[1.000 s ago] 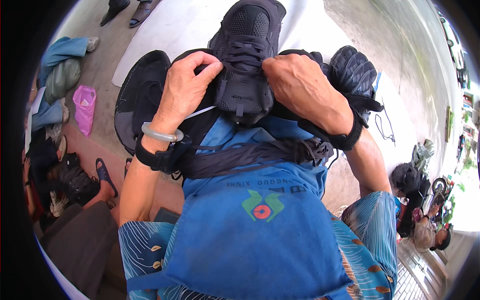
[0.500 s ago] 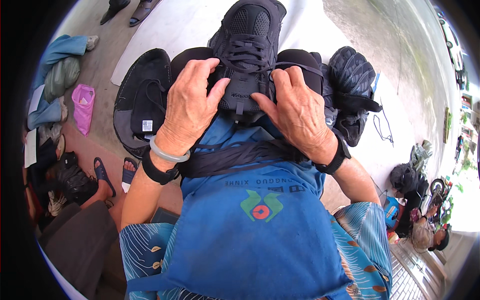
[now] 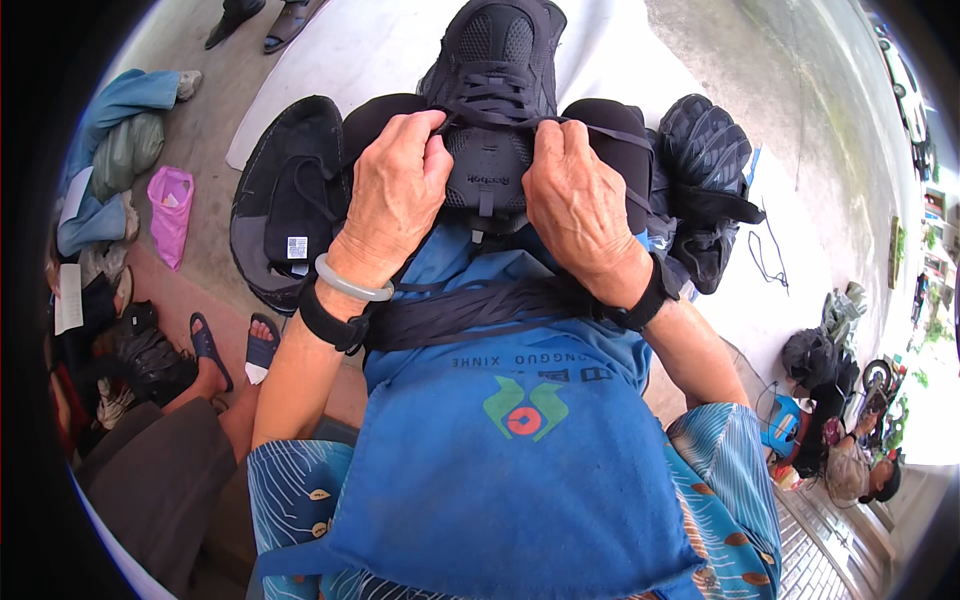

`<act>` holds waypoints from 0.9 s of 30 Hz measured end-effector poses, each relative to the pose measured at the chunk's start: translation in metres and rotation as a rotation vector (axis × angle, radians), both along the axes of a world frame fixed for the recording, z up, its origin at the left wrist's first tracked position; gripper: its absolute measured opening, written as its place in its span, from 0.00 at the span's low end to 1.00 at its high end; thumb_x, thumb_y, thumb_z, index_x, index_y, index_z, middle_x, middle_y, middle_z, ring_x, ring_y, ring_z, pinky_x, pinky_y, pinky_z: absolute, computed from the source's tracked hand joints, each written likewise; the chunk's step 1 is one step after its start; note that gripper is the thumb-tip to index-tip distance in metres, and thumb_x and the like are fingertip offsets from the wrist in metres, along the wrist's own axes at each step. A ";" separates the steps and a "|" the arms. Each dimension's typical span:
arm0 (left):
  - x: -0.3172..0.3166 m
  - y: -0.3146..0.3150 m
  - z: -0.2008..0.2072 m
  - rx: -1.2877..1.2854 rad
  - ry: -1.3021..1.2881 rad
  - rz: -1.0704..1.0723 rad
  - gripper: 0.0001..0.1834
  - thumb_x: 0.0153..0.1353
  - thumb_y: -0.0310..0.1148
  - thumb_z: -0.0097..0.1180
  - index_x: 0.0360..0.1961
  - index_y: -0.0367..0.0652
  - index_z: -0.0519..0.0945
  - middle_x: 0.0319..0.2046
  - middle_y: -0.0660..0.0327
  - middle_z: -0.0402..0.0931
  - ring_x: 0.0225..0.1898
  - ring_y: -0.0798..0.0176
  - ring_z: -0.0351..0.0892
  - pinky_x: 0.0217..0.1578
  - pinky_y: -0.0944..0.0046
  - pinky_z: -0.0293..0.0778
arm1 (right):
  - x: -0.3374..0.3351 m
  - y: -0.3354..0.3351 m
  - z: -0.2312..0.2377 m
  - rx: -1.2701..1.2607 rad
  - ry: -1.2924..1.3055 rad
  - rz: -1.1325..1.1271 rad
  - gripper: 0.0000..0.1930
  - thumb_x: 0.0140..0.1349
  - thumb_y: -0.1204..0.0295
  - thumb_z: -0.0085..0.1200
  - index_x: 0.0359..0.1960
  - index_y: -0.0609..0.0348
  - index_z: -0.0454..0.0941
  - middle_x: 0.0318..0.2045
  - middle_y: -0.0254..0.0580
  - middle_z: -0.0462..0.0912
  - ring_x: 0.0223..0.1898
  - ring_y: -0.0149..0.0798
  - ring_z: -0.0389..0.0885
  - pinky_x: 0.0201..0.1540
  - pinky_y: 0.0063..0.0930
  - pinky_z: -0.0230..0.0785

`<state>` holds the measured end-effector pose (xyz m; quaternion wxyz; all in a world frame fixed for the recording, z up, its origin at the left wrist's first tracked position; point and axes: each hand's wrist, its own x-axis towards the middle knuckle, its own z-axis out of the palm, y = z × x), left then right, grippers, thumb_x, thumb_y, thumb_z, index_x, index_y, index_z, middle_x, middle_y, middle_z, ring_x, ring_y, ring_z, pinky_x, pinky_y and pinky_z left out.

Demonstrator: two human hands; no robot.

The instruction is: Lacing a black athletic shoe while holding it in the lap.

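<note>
A black sneaker (image 3: 487,60) rests upright between my knees, its toe pointing away from me and its tongue (image 3: 486,170) facing me. A dark shoelace (image 3: 490,118) is drawn across the top of the tongue. My left hand (image 3: 395,185) pinches it at the left edge of the shoe. On the other side, my right hand (image 3: 578,205) is closed on the lace too, fingertips curled under. A bundle of dark laces (image 3: 470,315) lies over the blue apron (image 3: 510,470) on my lap.
Left of my knee lies a black shoe upper (image 3: 285,210) with a white label. Several dark shoes (image 3: 705,150) are piled at the right on a white sheet (image 3: 330,60). A pink bag (image 3: 170,215) stands on the floor. Another person's sandalled feet (image 3: 215,355) are at the left.
My fingers have closed from a looser, spread pose at the tongue to pinches on the lace. The lace now runs across the tongue between both hands.
</note>
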<state>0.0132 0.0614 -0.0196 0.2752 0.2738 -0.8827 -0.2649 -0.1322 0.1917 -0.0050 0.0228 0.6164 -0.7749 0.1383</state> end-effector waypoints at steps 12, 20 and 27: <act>-0.003 0.005 0.004 -0.168 -0.043 -0.140 0.19 0.55 0.14 0.51 0.48 0.38 0.73 0.37 0.48 0.74 0.36 0.42 0.79 0.35 0.51 0.77 | -0.017 0.007 -0.001 -0.193 -0.355 0.072 0.18 0.56 0.80 0.51 0.50 0.62 0.67 0.41 0.51 0.76 0.35 0.53 0.81 0.35 0.42 0.76; -0.015 0.001 0.016 -0.284 -0.301 -0.161 0.14 0.59 0.19 0.50 0.46 0.40 0.72 0.34 0.50 0.69 0.33 0.44 0.79 0.31 0.52 0.78 | -0.006 0.003 0.009 -0.082 0.120 0.084 0.17 0.50 0.73 0.56 0.45 0.57 0.74 0.33 0.40 0.73 0.28 0.37 0.79 0.27 0.31 0.70; -0.012 -0.003 0.009 -0.387 -0.191 -0.149 0.11 0.57 0.23 0.54 0.41 0.45 0.71 0.34 0.54 0.68 0.31 0.54 0.82 0.27 0.58 0.82 | -0.006 -0.020 0.023 -0.089 0.398 0.127 0.05 0.47 0.69 0.56 0.25 0.55 0.75 0.30 0.39 0.70 0.34 0.39 0.70 0.37 0.33 0.60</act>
